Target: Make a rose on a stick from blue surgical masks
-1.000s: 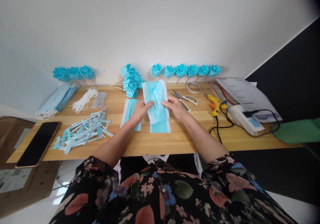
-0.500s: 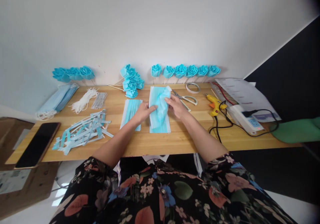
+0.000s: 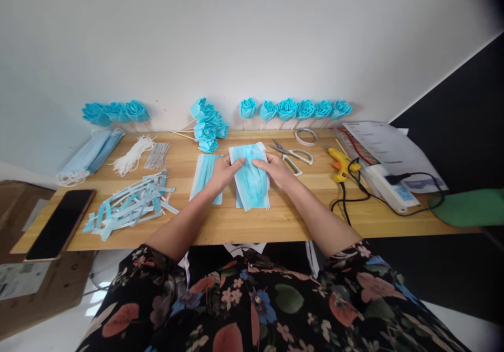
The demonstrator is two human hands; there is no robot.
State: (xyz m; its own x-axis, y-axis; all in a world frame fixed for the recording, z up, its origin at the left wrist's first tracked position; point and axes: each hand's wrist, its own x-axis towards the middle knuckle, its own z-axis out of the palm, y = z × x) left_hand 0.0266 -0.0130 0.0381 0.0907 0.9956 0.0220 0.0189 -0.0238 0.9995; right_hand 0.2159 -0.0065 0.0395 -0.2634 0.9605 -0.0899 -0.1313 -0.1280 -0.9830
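Between my two hands is a light blue face mask sheet [image 3: 252, 180], spread open and without ear loops. My left hand [image 3: 226, 172] grips its left edge, thumb on top and fingers behind. On the other side my right hand [image 3: 276, 169] pinches the right edge the same way. Beneath it, partly covered, lies another blue sheet [image 3: 266, 202]. A pleated blue mask stack [image 3: 206, 178] rests on the table just left of it, partly behind my left forearm. Scissors [image 3: 301, 157] with white handles lie beyond my right hand.
Blue flowers [image 3: 286, 109] on sticks line the wall, with a bunch of flowers [image 3: 208, 126] nearer the middle. Cut strips [image 3: 132, 205], white cords [image 3: 134, 155], looped masks [image 3: 92, 155] and a phone [image 3: 61, 223] are left. Right are tape [image 3: 306, 137], a glue gun [image 3: 343, 164] and a power strip [image 3: 394, 192].
The held sheet has tilted and come lower toward me, and looks flatter. Both hands have shifted slightly and keep their grip at its edges.
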